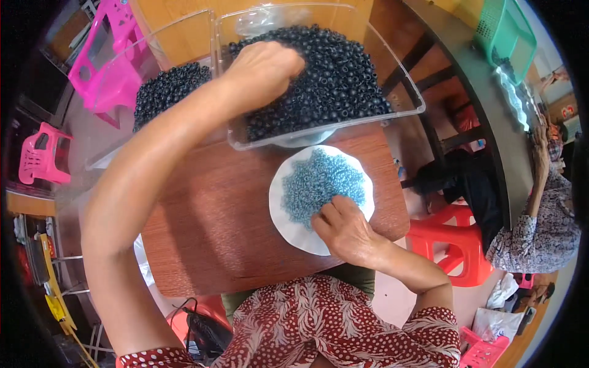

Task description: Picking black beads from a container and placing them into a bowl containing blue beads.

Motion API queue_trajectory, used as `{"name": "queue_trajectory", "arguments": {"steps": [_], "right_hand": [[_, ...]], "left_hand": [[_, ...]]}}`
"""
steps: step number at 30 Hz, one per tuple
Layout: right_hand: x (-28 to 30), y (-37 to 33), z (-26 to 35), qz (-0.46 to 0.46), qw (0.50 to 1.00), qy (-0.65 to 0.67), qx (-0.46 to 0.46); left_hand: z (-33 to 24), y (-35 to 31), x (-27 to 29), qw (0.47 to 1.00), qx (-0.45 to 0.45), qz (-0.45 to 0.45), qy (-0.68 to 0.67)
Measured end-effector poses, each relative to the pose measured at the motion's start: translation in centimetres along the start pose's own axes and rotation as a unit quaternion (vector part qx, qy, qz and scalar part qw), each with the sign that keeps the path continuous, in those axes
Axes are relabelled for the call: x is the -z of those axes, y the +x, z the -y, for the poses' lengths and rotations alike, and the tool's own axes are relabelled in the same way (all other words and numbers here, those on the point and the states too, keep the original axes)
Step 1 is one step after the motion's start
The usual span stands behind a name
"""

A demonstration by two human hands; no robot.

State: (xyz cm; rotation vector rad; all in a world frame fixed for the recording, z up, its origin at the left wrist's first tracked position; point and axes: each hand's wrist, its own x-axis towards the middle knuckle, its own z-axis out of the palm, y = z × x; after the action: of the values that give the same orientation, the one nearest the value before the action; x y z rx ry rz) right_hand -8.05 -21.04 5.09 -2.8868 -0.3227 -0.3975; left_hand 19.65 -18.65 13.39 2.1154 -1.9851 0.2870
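My left hand [267, 64] hangs over a clear plastic bin [331, 130] filled with round black beads [337, 76]. Its fingers are curled into a fist, and whatever lies inside them is hidden. My right hand [348, 233] rests at the near right side of a white scalloped plate [283, 222]. A heap of tiny blue glass beads [316, 184] covers the middle of that plate. The right fingers are bent and closed with their tips down at the heap's edge; what they pinch cannot be made out.
A second clear bin with black beads [172, 89] stands left of the first. Both are at the far side of the brown wooden table [208, 227]. To the right are a red stool [457, 245], a dark table [491, 122] and another person's arm [538, 172]. Pink chairs [46, 153] stand left.
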Motion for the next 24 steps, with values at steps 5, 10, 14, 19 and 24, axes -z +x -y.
{"name": "queue_trajectory", "arguments": {"steps": [5,10,14,19,24], "right_hand": [[0.0,-0.1,0.1,0.03,0.999,0.008,0.019],[-0.3,-0.2,-0.2,0.027,0.999,0.018,0.028],[0.2,-0.4,-0.4,0.031,0.999,0.019,0.031],[0.3,-0.5,-0.7,-0.013,0.997,0.074,0.014],[0.1,-0.7,-0.5,-0.047,0.989,0.135,-0.037]], "left_hand": [[1.4,3.8,-3.4,0.98,-0.046,0.18,-0.073],[-0.2,4.8,-6.9,0.973,-0.079,0.208,-0.061],[-0.6,4.8,-7.1,0.951,-0.033,0.302,-0.047],[0.3,4.1,-6.8,0.94,-0.076,0.332,-0.036],[2.0,3.4,-5.8,0.943,-0.104,0.3,-0.096]]}}
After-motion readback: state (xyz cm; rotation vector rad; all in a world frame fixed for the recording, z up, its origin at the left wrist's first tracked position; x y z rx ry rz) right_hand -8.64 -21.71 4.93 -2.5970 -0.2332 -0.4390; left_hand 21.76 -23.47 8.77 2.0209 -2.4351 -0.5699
